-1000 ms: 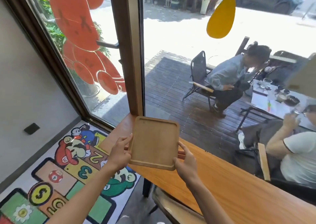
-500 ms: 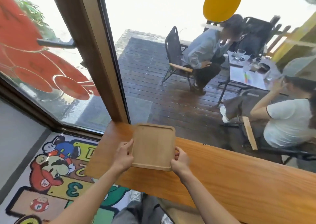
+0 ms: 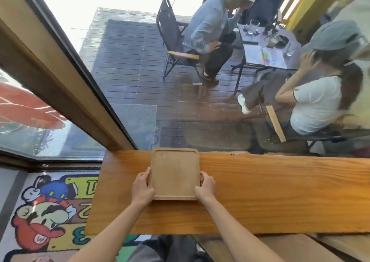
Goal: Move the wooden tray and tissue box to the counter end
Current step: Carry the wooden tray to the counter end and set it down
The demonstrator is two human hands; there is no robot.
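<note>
Tray (image 3: 174, 173): pale wood, matt, smooth w/ faint grain. Table (image 3: 270, 191): orange-brown wood, strong grain, slight sheen. Window frame (image 3: 60, 85): matt tan. Floor mat (image 3: 46, 211): cloth, cartoon print.

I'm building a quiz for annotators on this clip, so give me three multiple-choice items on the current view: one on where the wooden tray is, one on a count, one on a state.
1. Where is the wooden tray?
A. On the floor mat
B. On the counter near its left end, by the window
C. On the outdoor table

2. How many hands grip the tray?
A. None
B. One
C. Two

3. What is the tray's state?
A. Empty
B. Holding a tissue box
C. Stacked with cups

Answers:
1 B: the tray lies over the counter's wooden top, close to its left end, with its far edge at the glass.
2 C: the left hand holds the left edge and the right hand the right edge.
3 A: its inner surface shows bare wood, and no tissue box is in view.
</note>
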